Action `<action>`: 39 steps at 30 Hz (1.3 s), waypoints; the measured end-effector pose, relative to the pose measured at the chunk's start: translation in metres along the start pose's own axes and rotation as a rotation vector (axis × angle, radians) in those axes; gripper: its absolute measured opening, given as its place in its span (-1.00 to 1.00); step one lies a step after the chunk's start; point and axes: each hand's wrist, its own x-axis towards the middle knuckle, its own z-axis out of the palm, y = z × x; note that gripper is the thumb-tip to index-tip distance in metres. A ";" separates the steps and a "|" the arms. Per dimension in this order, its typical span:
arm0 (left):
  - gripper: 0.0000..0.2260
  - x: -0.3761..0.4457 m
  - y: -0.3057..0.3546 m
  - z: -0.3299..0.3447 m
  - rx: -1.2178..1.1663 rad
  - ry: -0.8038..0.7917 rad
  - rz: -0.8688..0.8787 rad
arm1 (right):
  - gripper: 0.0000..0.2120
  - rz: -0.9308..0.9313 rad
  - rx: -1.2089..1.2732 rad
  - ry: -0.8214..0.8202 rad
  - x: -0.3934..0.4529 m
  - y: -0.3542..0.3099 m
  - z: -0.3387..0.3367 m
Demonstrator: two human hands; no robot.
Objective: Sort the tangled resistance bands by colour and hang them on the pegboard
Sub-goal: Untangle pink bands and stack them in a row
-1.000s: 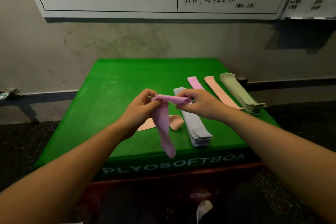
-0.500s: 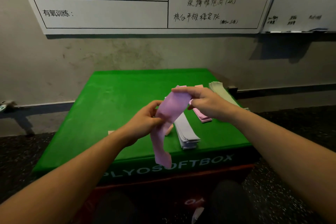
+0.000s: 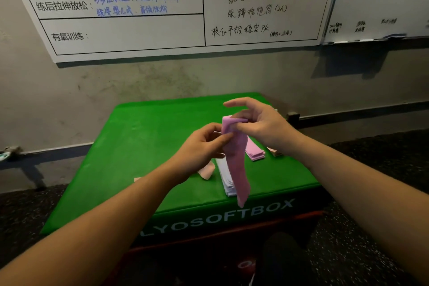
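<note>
The pink band (image 3: 236,160) hangs with its long axis vertical, its folded top pinched by the right hand (image 3: 262,125), forefinger lifted, while the left hand (image 3: 199,148) pinches its edge just below, above the pink pile (image 3: 254,152).

Two bare forearms, no sleeves in view. No watch, ring or glove on left hand (image 3: 199,148) or right hand (image 3: 262,123). Short, plain nails on fingers (image 3: 234,102).
</note>
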 end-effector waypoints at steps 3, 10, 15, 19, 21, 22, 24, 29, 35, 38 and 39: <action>-0.83 0.011 0.005 0.012 -0.022 0.036 -0.012 | -0.58 0.000 0.046 0.079 -0.002 0.004 -0.009; -0.91 0.036 0.003 0.043 -0.124 0.047 -0.069 | -0.60 0.167 0.259 0.228 -0.018 0.027 -0.036; -0.89 0.052 -0.001 0.056 -0.227 0.075 -0.109 | -0.89 0.245 0.217 0.268 -0.028 0.052 -0.049; -0.82 0.064 -0.005 0.066 -0.234 0.054 -0.167 | -0.88 0.245 0.194 0.330 -0.027 0.063 -0.059; -0.83 0.071 -0.007 0.072 -0.207 0.042 -0.150 | -0.88 0.254 0.187 0.327 -0.027 0.068 -0.064; -0.83 0.076 -0.008 0.076 -0.187 0.051 -0.138 | -0.89 0.253 0.185 0.327 -0.026 0.070 -0.065; -0.84 0.087 -0.010 0.082 -0.155 0.102 -0.109 | -0.90 0.252 0.189 0.337 -0.025 0.075 -0.069; -0.81 0.123 -0.014 0.090 -0.252 0.158 -0.154 | -0.87 0.318 0.210 0.314 -0.023 0.098 -0.079; -0.79 0.180 -0.019 0.081 -0.367 0.310 -0.240 | -0.85 0.439 0.161 0.211 -0.029 0.142 -0.085; -0.78 0.208 -0.029 0.072 -0.354 0.381 -0.285 | -0.71 0.499 0.117 0.229 -0.029 0.158 -0.087; -0.78 0.217 -0.034 0.069 -0.354 0.400 -0.291 | -0.69 0.508 0.108 0.221 -0.028 0.163 -0.088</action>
